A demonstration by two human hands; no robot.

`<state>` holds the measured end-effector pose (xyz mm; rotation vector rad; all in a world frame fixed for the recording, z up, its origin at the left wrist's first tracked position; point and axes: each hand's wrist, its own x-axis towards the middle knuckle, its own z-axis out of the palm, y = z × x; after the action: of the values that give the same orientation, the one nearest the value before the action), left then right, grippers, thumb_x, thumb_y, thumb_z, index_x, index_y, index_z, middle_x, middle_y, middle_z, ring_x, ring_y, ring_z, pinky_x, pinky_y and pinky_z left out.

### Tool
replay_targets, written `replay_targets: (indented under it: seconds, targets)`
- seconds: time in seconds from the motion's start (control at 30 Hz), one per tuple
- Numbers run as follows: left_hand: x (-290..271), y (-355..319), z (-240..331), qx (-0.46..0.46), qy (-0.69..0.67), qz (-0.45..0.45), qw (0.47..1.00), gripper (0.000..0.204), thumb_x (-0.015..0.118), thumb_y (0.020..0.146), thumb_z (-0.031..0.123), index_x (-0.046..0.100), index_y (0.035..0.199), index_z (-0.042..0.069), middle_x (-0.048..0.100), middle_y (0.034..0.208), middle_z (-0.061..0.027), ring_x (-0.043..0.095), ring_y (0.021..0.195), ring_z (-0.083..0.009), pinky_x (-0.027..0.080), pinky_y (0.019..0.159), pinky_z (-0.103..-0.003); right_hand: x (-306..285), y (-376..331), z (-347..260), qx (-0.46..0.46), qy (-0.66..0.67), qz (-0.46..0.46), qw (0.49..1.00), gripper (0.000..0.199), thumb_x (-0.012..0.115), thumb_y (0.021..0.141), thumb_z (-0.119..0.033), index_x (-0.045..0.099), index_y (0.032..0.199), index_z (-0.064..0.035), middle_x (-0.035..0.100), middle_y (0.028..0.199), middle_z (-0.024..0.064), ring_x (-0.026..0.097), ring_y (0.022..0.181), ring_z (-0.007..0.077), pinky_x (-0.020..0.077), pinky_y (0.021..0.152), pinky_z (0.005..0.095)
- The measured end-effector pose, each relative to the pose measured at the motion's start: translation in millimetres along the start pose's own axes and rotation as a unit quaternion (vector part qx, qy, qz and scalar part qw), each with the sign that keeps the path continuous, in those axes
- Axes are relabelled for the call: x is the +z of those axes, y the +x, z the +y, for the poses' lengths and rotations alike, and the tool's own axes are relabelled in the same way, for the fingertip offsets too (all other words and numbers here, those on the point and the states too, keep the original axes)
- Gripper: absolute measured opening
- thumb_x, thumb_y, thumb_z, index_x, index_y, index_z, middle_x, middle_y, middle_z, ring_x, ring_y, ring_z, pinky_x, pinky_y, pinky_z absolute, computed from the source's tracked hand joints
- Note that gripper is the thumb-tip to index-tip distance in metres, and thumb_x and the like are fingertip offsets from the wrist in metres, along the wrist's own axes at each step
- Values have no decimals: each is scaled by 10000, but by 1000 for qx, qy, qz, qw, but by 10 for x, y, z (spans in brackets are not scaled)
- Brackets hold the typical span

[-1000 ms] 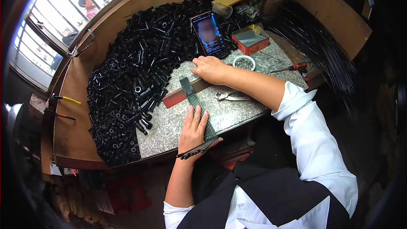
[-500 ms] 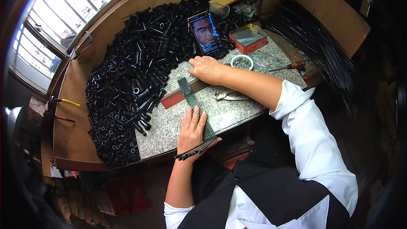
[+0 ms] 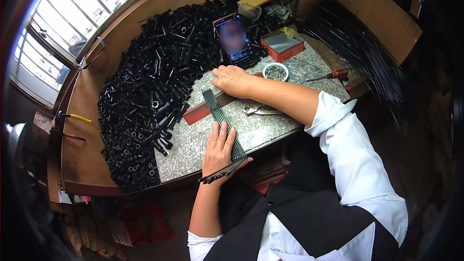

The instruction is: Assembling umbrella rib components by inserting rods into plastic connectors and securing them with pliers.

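My left hand point(image 3: 218, 149) lies flat, fingers together, on the near end of a row of thin dark rods point(image 3: 220, 116) lined up side by side on the speckled stone slab point(image 3: 270, 128). Its thumb holds a small bundle of rods point(image 3: 223, 173) at the slab's front edge. My right hand point(image 3: 233, 79) rests palm down on the far end of the row, pressing on a red-edged bar point(image 3: 205, 108) that crosses the slab.
A large heap of black tubular parts point(image 3: 154, 87) covers the wooden bench to the left. A phone point(image 3: 235, 40) leans behind my right hand. A white bowl of small parts point(image 3: 276, 71), red tin point(image 3: 282, 43), screwdriver point(image 3: 326, 76), pliers point(image 3: 258, 110) and loose long rods point(image 3: 357, 43) lie right.
Both hands stay on the rod row; my left hand has shifted only slightly along it. The view has tilted a little.
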<state>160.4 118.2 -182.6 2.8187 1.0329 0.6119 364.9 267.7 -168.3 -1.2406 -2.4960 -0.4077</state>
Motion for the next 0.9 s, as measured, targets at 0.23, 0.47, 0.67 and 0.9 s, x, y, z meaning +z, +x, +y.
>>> replay_targets:
  seconds: [0.23, 0.47, 0.67, 0.9]
  targets:
    - [-1, 0, 4, 6, -1, 7, 1000, 834, 748, 679, 510, 495, 1282, -7, 406, 1395, -247, 318, 1340, -427, 301, 1083, -505, 4, 31, -10, -12, 2, 34, 999, 154, 555, 789, -129, 685, 774, -47, 599, 938, 107, 597, 929, 267, 511, 754, 376]
    - [7, -4, -7, 7, 2, 12, 1000, 830, 750, 676, 509, 501, 1276, -7, 410, 1391, -248, 326, 1335, -429, 304, 1082, -505, 51, 33, -33, 13, 24, 34, 999, 148, 556, 783, -115, 684, 787, -42, 592, 966, 116, 596, 939, 271, 507, 789, 370]
    - [4, 1, -3, 7, 2, 12, 1000, 829, 748, 678, 512, 503, 1275, -9, 414, 1389, -247, 328, 1335, -427, 304, 1083, -500, 23, 34, -40, 17, 23, 21, 999, 147, 555, 788, -111, 684, 804, -43, 583, 974, 120, 588, 962, 267, 504, 807, 370]
    - [3, 9, 13, 6, 1, 15, 1000, 852, 793, 630, 466, 500, 1271, -11, 410, 1389, -254, 330, 1330, -439, 314, 1079, -494, -59, 20, -55, -24, 107, 24, 994, 259, 521, 841, -97, 614, 1078, -47, 540, 1047, 105, 565, 998, 268, 500, 841, 373]
